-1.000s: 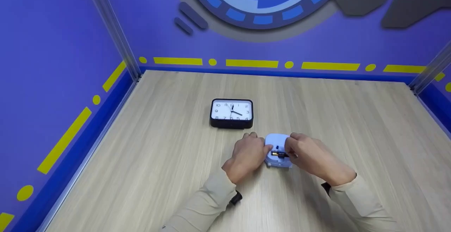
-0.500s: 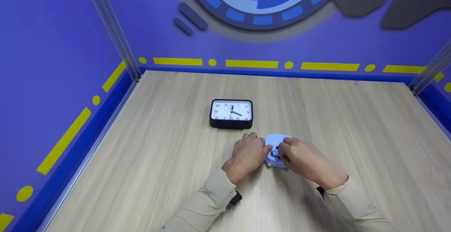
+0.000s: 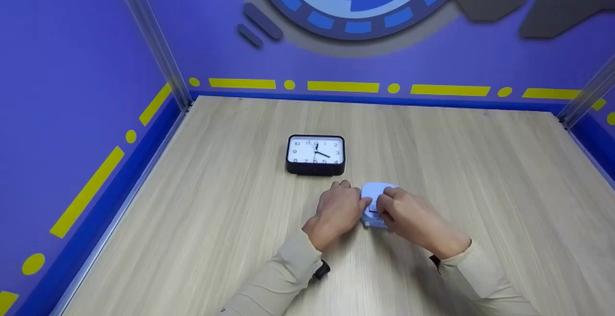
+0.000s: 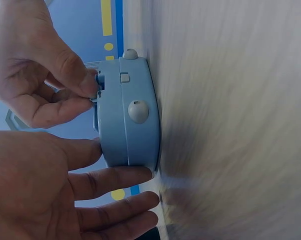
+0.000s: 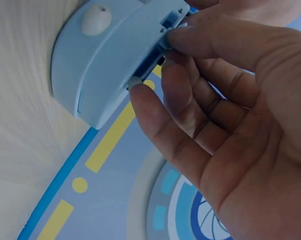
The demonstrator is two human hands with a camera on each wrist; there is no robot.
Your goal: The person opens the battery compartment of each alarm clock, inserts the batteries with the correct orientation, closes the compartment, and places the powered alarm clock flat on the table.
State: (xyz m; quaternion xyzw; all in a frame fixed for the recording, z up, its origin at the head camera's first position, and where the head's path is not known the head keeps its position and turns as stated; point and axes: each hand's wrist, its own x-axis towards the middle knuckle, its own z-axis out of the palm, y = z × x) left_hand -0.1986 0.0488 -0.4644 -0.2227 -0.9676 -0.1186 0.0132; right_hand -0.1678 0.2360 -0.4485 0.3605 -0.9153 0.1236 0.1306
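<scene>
A light-blue alarm clock (image 3: 374, 189) lies back up on the table, its face hidden underneath. My left hand (image 3: 338, 209) holds its left side, thumb on the back and index finger along the edge; the other fingers stretch past it. My right hand (image 3: 412, 216) pinches a small light-blue battery cover (image 5: 165, 42) between thumb and fingers over the battery compartment in the back. Those fingers mostly hide the cover in the head view. Two pale feet, one of them this rounded foot (image 4: 138, 111), stick out from the clock's near side.
A black alarm clock (image 3: 315, 155) with a white dial lies beyond the left hand on the wooden table (image 3: 230, 186). Blue printed panels (image 3: 206, 42) wall the table at the back and sides.
My right hand has moved left over the clock's back, bringing the cover over the compartment. The black and gold battery seen earlier is now hidden. My left hand stays put.
</scene>
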